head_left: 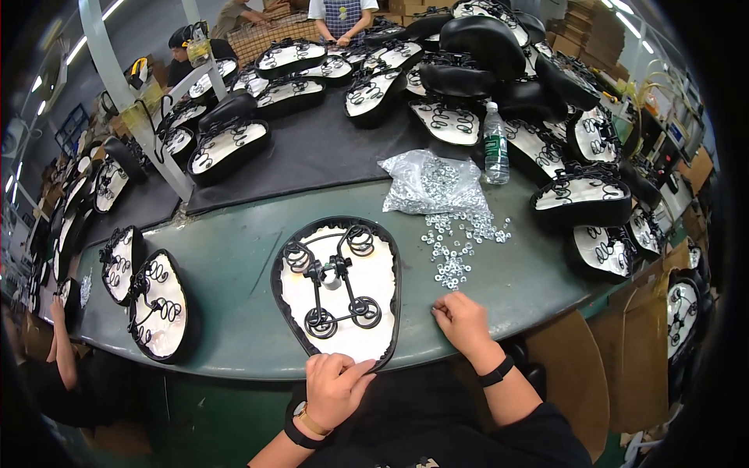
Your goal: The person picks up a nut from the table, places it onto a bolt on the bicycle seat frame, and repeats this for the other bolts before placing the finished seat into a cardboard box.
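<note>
An upturned bicycle saddle (337, 292) lies on the green workbench (234, 265) directly ahead of both hands, its white underside facing up so the black coil springs and wire frame (335, 285) are exposed to work on. The left hand (334, 388) rests on the saddle's near, narrow end, fingers curled over the rim, seemingly steadying it against the table edge. The right hand (462, 317) sits on the bench just to the right of the saddle, fingers drawn together with the tips pinched at the surface; whether something small is held between them cannot be told. Just beyond that right hand, a scatter of small metal nuts (456, 249) has spilled from a clear plastic bag (431, 183), close enough to pick from. A water bottle (495, 146) stands further out past the bag. To the left of the left hand, more upturned saddles (160, 306) lie waiting, and finished black ones (484, 43) pile up far ahead.
</note>
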### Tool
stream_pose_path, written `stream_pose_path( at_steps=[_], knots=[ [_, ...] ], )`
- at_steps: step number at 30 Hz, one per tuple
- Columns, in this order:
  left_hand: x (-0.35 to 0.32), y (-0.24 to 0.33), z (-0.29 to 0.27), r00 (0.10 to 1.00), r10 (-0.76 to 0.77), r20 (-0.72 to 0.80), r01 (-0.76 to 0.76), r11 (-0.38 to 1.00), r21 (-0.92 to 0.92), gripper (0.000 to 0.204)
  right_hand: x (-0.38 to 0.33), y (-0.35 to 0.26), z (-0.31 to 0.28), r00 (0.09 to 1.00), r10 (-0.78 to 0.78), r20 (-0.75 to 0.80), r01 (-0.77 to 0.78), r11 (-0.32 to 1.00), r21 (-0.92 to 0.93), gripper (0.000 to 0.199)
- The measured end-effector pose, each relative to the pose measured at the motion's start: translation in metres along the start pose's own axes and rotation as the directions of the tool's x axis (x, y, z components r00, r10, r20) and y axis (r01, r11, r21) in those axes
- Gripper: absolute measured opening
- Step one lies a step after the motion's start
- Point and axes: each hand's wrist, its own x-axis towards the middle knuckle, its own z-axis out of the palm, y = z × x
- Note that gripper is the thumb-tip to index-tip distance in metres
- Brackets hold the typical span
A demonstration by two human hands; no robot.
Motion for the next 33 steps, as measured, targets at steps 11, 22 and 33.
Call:
stream_pose_path(
  at_steps=[11,22,33],
  knots=[
    [0.002,0.004,0.0,1.0,-0.006,0.015,0.005,1.0,0.026,0.036,-0.009,-0.009,-0.016,0.999,0.007,0.048,-0.011,0.996,0.083,0.013],
    [0.031,0.019,0.012,0.984,-0.117,0.135,0.099,0.986,0.134,0.093,0.029,-0.07,-0.007,0.983,-0.168,-0.075,0.183,0.931,0.316,0.022],
    [0.041,0.008,0.009,0.985,-0.095,0.146,0.095,0.995,0.007,0.096,0.024,-0.081,0.041,0.997,0.066,-0.03,-0.042,0.863,0.503,0.015]
  ],
)
